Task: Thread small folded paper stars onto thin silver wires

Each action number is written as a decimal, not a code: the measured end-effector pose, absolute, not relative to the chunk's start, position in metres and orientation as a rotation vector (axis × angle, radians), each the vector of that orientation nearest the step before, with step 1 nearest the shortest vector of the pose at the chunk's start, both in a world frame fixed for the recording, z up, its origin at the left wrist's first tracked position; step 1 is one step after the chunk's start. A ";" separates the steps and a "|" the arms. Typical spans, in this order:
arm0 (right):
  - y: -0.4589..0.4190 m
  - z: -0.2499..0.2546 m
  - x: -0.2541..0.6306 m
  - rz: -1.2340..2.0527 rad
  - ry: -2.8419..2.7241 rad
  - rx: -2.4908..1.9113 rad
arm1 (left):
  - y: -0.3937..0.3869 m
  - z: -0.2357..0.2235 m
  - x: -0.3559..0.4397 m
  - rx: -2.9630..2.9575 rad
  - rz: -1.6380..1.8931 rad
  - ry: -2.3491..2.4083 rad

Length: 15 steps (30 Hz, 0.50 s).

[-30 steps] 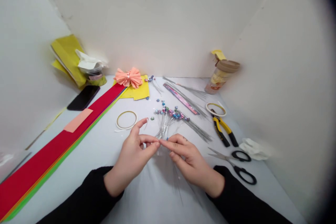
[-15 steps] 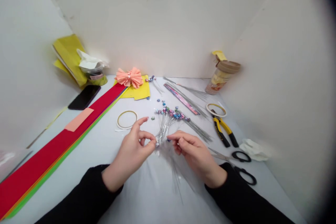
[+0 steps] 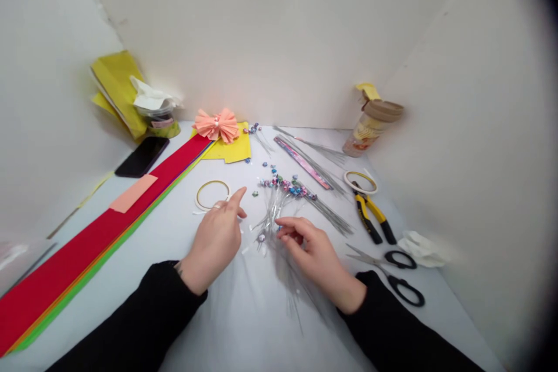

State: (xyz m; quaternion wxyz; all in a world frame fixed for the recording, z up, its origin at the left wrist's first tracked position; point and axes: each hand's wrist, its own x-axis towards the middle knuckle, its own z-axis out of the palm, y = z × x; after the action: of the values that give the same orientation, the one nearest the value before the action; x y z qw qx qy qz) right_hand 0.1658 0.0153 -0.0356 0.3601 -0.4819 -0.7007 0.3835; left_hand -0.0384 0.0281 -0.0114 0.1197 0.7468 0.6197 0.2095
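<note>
My right hand (image 3: 311, 250) is closed, thumb against fingers, around thin grey wires (image 3: 293, 296) whose ends trail down towards me. A small blue bit shows at its fingertips, partly covered. Just left of those fingertips a pale folded paper star (image 3: 260, 238) sits among clear strips and wire ends. My left hand (image 3: 217, 238) is turned palm down, index finger stretched out, thumb hidden; nothing shows in it. It is beside a roll of tape (image 3: 212, 182). Beyond both hands lies a bunch of small multicoloured paper stars (image 3: 285, 185) on wire stems.
Pliers (image 3: 368, 218), scissors (image 3: 387, 270) and a second tape roll (image 3: 360, 182) lie to the right. A paper cup (image 3: 370, 128) stands behind them. Red paper strips (image 3: 87, 256), a phone (image 3: 142, 157) and a peach bow (image 3: 217, 125) are at left. Loose wires (image 3: 329, 209) lie centre right.
My left hand has drawn left and away from the wires, turning palm down with its pinch loosened. The pale star is now uncovered. My right hand stays nearly in place on the wires.
</note>
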 end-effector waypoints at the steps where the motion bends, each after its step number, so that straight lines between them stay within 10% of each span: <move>1: 0.015 -0.035 0.164 0.917 -1.900 -1.245 | 0.029 -0.013 -0.039 2.195 0.699 1.750; 15: 0.014 -0.039 0.149 0.859 -1.974 -1.486 | 0.021 -0.012 -0.020 1.521 0.859 1.470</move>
State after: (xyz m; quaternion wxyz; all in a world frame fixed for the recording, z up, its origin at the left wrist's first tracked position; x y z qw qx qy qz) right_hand 0.1490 0.0136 -0.0391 0.2598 -0.5485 -0.7288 0.3170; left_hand -0.0198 0.0214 -0.0125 0.4162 0.6058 0.5854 0.3421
